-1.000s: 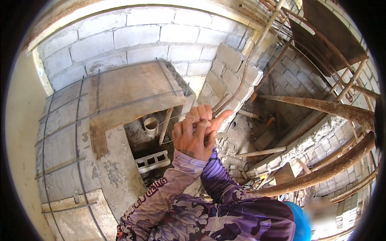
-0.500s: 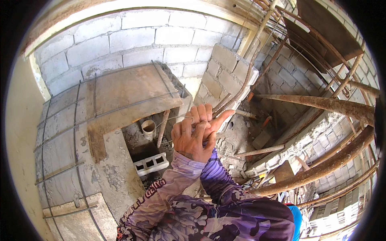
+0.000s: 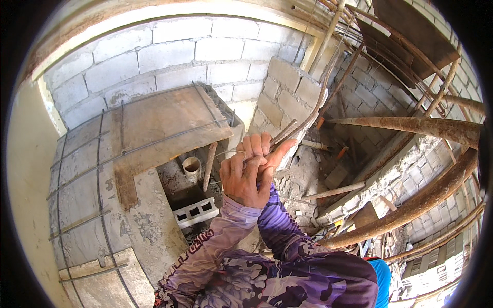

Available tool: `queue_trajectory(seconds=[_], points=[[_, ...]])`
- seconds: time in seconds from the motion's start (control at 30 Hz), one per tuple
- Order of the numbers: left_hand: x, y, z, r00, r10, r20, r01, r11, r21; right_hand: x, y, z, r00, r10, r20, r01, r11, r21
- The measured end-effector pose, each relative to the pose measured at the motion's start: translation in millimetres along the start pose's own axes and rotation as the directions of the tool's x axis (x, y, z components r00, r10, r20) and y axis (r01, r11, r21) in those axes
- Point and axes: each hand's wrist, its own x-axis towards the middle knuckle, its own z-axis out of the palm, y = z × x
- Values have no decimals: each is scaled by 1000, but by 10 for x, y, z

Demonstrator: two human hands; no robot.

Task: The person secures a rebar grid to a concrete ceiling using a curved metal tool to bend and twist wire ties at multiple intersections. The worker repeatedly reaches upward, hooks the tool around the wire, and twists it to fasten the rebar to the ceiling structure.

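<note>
In front of me my two hands are pressed together. My left hand (image 3: 242, 180) lies over the right with its fingers bent, and a thin wire (image 3: 226, 152) loops out beside it. My right hand (image 3: 280, 155) is turned palm up with curled fingers and its thumb stretched out to the right. Brown steel bars (image 3: 311, 115) run down from the upper right into the grip; one ends just beyond the fingers, the other curves on upward. The exact hold between the palms is hidden.
On the left, thin rebar (image 3: 97, 165) crosses a concrete slab (image 3: 149, 213) and a plywood sheet (image 3: 169, 113). A hollow block (image 3: 195, 212) and a bucket (image 3: 192, 169) sit in the opening below. Wooden poles (image 3: 405, 126) reach in from the right, near a partial block wall (image 3: 282, 84).
My hands stay clasped in nearly the same pose. The view has shifted slightly, and the bars' visible ends sit a little differently against the wall.
</note>
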Motion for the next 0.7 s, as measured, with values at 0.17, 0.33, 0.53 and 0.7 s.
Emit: queue_trajectory(seconds=[0.17,0.33,0.53,0.7], points=[[-12,26,25,999,16,-48,-16,1000,-5,33,-35,-76,991,16,134,-19,1000,17],[-20,56,57,999,15,-41,-16,1000,-9,45,-78,-140,989,4,150,-10,999,38],[11,99,93,998,39,-58,-41,999,-24,31,-159,-154,991,-10,135,8,1000,14],[7,132,122,998,23,-65,-27,998,-57,7,-186,-166,996,-35,83,40,998,-56]])
